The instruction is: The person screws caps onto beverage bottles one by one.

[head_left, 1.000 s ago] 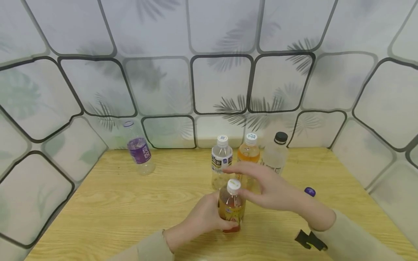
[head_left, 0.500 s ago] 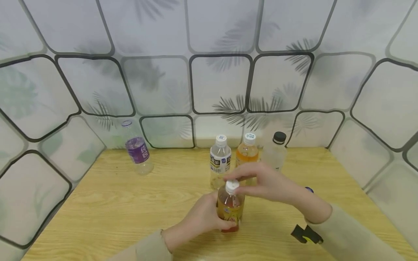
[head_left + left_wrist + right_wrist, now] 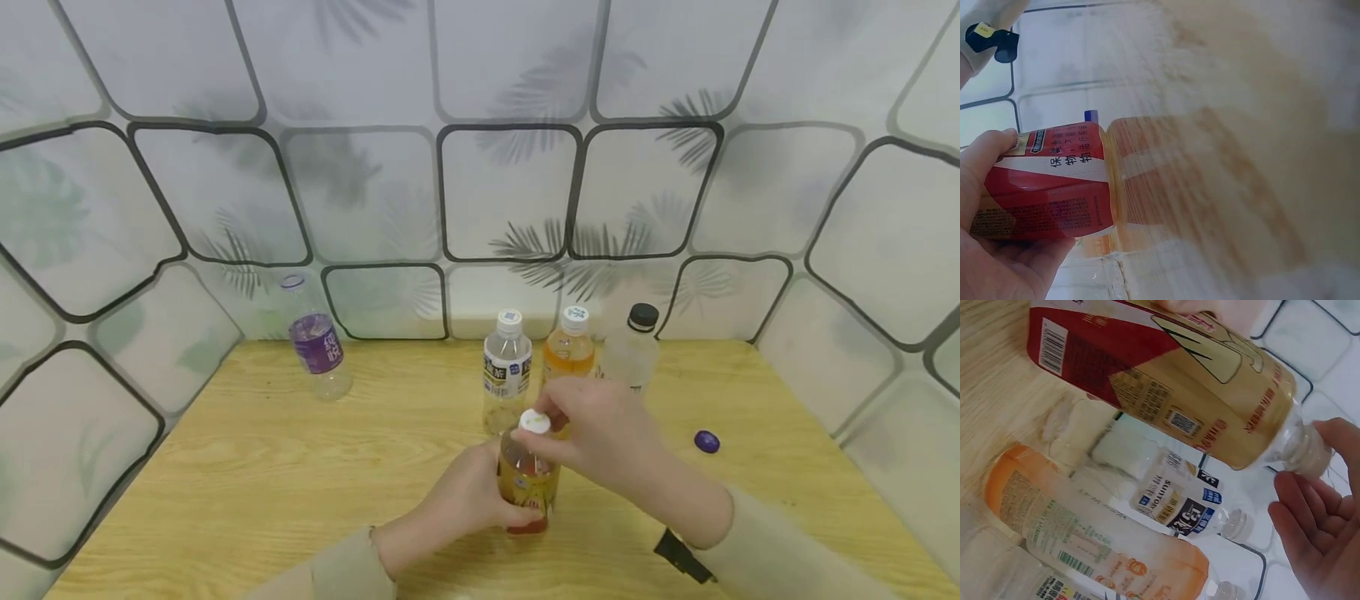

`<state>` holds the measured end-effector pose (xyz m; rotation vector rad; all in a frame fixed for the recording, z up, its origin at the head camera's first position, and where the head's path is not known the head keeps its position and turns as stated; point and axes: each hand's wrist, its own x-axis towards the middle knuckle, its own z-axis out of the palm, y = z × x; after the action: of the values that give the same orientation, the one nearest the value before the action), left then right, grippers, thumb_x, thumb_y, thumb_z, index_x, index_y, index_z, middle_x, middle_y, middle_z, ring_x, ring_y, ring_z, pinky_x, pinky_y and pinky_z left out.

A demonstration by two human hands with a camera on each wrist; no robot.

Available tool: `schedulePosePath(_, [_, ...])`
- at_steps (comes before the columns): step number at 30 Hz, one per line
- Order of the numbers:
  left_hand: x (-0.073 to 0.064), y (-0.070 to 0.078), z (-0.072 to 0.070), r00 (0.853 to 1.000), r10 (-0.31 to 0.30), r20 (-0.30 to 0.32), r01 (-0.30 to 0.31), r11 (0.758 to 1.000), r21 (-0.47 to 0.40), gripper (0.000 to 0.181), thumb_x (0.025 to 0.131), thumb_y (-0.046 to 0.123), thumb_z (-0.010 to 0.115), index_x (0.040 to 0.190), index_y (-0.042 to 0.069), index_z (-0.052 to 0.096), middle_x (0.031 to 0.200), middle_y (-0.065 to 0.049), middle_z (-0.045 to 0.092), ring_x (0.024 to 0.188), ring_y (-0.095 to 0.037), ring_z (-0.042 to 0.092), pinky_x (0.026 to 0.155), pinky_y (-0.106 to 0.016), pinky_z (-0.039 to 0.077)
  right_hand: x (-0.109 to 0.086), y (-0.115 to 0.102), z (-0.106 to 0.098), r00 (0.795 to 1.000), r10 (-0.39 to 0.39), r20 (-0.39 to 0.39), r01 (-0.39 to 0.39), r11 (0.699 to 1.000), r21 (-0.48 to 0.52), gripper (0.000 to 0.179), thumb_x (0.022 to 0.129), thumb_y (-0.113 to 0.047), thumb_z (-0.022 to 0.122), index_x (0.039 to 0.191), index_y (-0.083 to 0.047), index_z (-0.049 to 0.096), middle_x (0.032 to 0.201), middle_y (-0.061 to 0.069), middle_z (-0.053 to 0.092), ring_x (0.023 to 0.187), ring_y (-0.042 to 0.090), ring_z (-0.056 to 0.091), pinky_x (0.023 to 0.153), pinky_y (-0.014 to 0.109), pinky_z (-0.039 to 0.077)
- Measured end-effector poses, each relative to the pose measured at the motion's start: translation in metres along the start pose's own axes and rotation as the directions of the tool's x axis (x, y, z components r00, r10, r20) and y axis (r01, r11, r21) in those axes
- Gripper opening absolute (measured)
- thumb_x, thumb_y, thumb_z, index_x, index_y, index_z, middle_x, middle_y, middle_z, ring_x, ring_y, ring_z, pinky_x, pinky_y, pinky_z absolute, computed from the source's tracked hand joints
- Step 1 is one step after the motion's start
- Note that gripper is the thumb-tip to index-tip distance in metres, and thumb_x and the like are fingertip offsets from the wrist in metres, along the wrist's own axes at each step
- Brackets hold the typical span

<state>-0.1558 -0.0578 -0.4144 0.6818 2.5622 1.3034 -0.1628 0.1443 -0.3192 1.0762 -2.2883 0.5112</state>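
Observation:
A bottle of brownish-red drink [image 3: 527, 483] with a gold and red label stands upright on the table in the head view. My left hand [image 3: 461, 496] grips its body, the thumb across the front of the label. At its top, my right hand [image 3: 611, 433] pinches the white cap [image 3: 536, 422] between thumb and fingers. The right wrist view shows the thumb and a fingertip at the bottle's cap [image 3: 1310, 453]. In the left wrist view, fingers wrap round the red side of the label [image 3: 1054, 200].
Behind stand a clear bottle with a white and black label [image 3: 507, 375], an orange drink bottle [image 3: 568, 350] and a black-capped bottle [image 3: 628, 354]. A purple-labelled bottle [image 3: 318, 343] stands back left. A purple cap [image 3: 707, 442] lies on the right of the wooden table [image 3: 337, 467].
My right hand has come down onto the white cap, its fingers curling in and its wrist turning. The purple cap shows fully now. My left hand keeps its hold on the bottle.

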Motion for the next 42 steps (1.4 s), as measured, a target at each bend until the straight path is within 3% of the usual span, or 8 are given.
schedulePosePath(3, [0.000,0.000,0.000,1.000,0.009,0.000,-0.009,1.000,0.004,0.060,0.077,0.024,0.098,0.128,0.017,0.067,0.119,0.003,0.077,0.105,-0.007,0.073,0.088,-0.019,0.058,0.000,0.005,0.003,0.998,-0.059,-0.020,0.060,0.998,0.016,0.033,0.075,-0.029,0.096,0.080,-0.017,0.066,0.073,-0.008,0.069,0.063,0.003,0.061,0.057,0.016,0.050])
schedulePosePath(6, [0.000,0.000,0.000,1.000,0.020,-0.007,-0.020,1.000,0.022,0.060,0.076,0.026,0.098,0.126,0.016,0.067,0.119,0.001,0.077,0.106,-0.008,0.073,0.088,-0.020,0.058,0.000,0.018,0.003,0.991,-0.091,0.099,0.063,0.963,0.261,0.024,0.082,-0.016,0.091,0.100,-0.013,0.075,0.096,-0.004,0.079,0.085,0.009,0.073,0.077,0.023,0.061])
schedulePosePath(13, [0.001,-0.001,-0.001,1.000,0.020,-0.007,-0.019,0.999,0.036,0.060,0.076,0.028,0.098,0.127,0.015,0.068,0.119,0.002,0.078,0.106,-0.006,0.072,0.090,-0.020,0.058,-0.001,0.047,0.009,0.909,-0.222,0.353,-0.165,0.587,0.793,0.040,0.101,0.006,0.064,0.141,0.003,0.062,0.138,0.022,0.070,0.131,0.013,0.067,0.111,0.032,0.056])
schedulePosePath(16, [0.001,-0.001,0.000,0.999,0.031,-0.005,-0.031,0.999,0.035,0.060,0.076,0.027,0.098,0.127,0.014,0.068,0.118,0.000,0.079,0.104,-0.005,0.073,0.089,-0.020,0.058,0.000,0.050,0.009,0.888,-0.248,0.388,-0.223,0.505,0.834,0.041,0.104,0.006,0.059,0.145,0.005,0.058,0.142,0.026,0.066,0.135,0.009,0.063,0.113,0.031,0.054])
schedulePosePath(23, [0.001,0.000,-0.002,1.000,0.026,-0.001,-0.026,0.999,0.039,0.060,0.075,0.024,0.098,0.125,0.012,0.068,0.118,-0.001,0.079,0.104,-0.009,0.074,0.090,-0.020,0.058,0.002,0.043,0.004,0.904,-0.208,0.373,-0.162,0.642,0.749,0.034,0.103,0.001,0.064,0.137,-0.001,0.067,0.135,0.018,0.072,0.128,0.011,0.067,0.105,0.032,0.059])
schedulePosePath(28, [0.001,0.001,-0.002,1.000,0.024,0.003,-0.024,0.999,0.040,0.062,0.076,0.024,0.098,0.128,0.012,0.067,0.120,-0.002,0.078,0.107,-0.013,0.075,0.092,-0.022,0.059,0.000,0.029,0.002,0.940,-0.014,0.342,-0.219,0.744,0.631,0.028,0.097,-0.007,0.077,0.124,-0.006,0.077,0.122,0.009,0.080,0.111,0.008,0.074,0.094,0.030,0.063])
schedulePosePath(35, [0.002,0.001,-0.001,1.000,0.009,0.005,-0.009,1.000,0.023,0.062,0.076,0.024,0.098,0.128,0.014,0.067,0.121,-0.002,0.077,0.105,-0.011,0.075,0.088,-0.019,0.058,-0.008,0.008,0.010,0.953,0.269,0.137,-0.302,0.845,0.441,0.023,0.079,-0.019,0.095,0.097,-0.017,0.081,0.093,-0.008,0.082,0.087,0.007,0.078,0.079,0.027,0.064])
schedulePosePath(42, [0.002,0.001,-0.001,1.000,0.004,0.016,-0.005,1.000,0.024,0.063,0.078,0.025,0.097,0.132,0.015,0.065,0.123,-0.001,0.076,0.107,-0.012,0.075,0.089,-0.021,0.059,-0.015,-0.002,0.018,0.953,0.304,-0.002,-0.284,0.894,0.347,0.026,0.076,-0.018,0.097,0.094,-0.016,0.078,0.090,-0.007,0.081,0.081,0.008,0.077,0.074,0.025,0.063])
